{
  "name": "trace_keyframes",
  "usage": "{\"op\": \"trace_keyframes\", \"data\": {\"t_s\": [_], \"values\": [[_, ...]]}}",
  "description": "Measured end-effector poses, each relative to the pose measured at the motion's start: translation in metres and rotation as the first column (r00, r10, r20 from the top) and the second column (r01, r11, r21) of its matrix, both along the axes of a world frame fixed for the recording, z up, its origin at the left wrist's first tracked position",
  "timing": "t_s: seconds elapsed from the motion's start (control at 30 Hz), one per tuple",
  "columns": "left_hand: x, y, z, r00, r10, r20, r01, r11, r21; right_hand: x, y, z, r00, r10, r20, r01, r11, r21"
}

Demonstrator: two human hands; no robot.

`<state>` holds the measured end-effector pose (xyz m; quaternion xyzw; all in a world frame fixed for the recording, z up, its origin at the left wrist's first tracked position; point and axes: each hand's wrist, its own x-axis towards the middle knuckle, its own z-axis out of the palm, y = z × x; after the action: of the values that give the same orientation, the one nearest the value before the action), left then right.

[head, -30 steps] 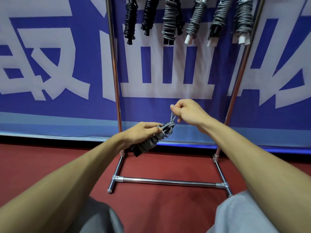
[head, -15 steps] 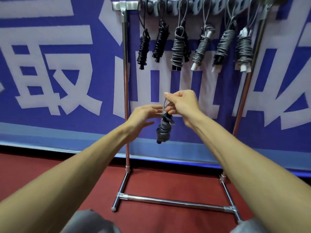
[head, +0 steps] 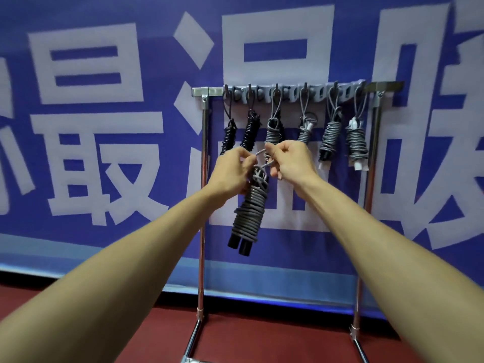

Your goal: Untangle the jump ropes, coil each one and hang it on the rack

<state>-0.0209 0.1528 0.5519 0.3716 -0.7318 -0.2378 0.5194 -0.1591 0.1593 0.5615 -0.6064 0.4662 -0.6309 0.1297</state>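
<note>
Our L hand [head: 231,170] and R hand [head: 290,159] pinch the top loop of the coiled rope [head: 250,208] w/ curled fingers (handles dangling), spreading it open, prob. for a rack [head: 385,86] hook.

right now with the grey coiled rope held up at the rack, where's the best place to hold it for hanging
Pinch the free loop at the top of the grey coiled rope, one side each, as the left hand and right hand do. The wrapped bundle hangs below, black handles lowest, so the loop is the only open part to slip over a hook on the rack.
</note>
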Motion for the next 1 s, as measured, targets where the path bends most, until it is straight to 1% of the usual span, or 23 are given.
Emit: {"op": "trace_keyframes", "data": {"t_s": [0.1,0.2,0.27,0.3,0.4,0.5,0.57,0.63,0.83,0.9,1.0], "values": [[0.001,0.000,0.020,0.999,0.042,0.017,-0.041,0.997,-0.064,0.000,-0.003,0.015,0.986,0.147,0.075,-0.144,0.989,-0.045],[0.002,-0.012,0.038,0.996,0.083,-0.009,-0.084,0.990,-0.117,-0.003,-0.012,0.032,0.920,0.357,0.163,-0.349,0.934,-0.079],[0.002,-0.026,0.050,0.995,0.086,-0.048,-0.091,0.988,-0.128,-0.006,-0.022,0.044,0.884,0.432,0.182,-0.421,0.902,-0.096],[0.002,-0.035,0.055,0.994,0.085,-0.065,-0.093,0.987,-0.131,-0.007,-0.029,0.052,0.883,0.438,0.170,-0.426,0.899,-0.101],[0.002,-0.066,0.072,0.990,0.057,-0.132,-0.071,0.992,-0.102,-0.008,-0.054,0.074,0.911,0.396,0.117,-0.383,0.917,-0.114],[0.001,-0.097,0.093,0.973,-0.015,-0.231,0.006,0.999,-0.041,-0.007,-0.087,0.098,0.931,0.336,0.145,-0.318,0.938,-0.136],[0.000,-0.117,0.108,0.967,-0.066,-0.247,0.063,0.998,-0.022,-0.006,-0.112,0.114,0.939,0.296,0.176,-0.273,0.951,-0.143],[-0.003,-0.137,0.121,0.967,-0.084,-0.239,0.082,0.996,-0.018,-0.006,-0.136,0.130,0.949,0.254,0.189,-0.230,0.963,-0.140],[-0.021,-0.200,0.163,0.965,-0.027,-0.260,0.014,0.999,-0.051,-0.011,-0.198,0.175,0.968,0.079,0.239,-0.043,0.988,-0.149],[-0.027,-0.215,0.174,0.961,-0.018,-0.277,0.005,0.999,-0.047,-0.011,-0.213,0.187,0.968,0.003,0.252,0.039,0.986,-0.162],[-0.031,-0.227,0.185,0.955,0.042,-0.294,-0.056,0.998,-0.038,-0.008,-0.227,0.197,0.963,-0.096,0.252,0.140,0.977,-0.163]]}}
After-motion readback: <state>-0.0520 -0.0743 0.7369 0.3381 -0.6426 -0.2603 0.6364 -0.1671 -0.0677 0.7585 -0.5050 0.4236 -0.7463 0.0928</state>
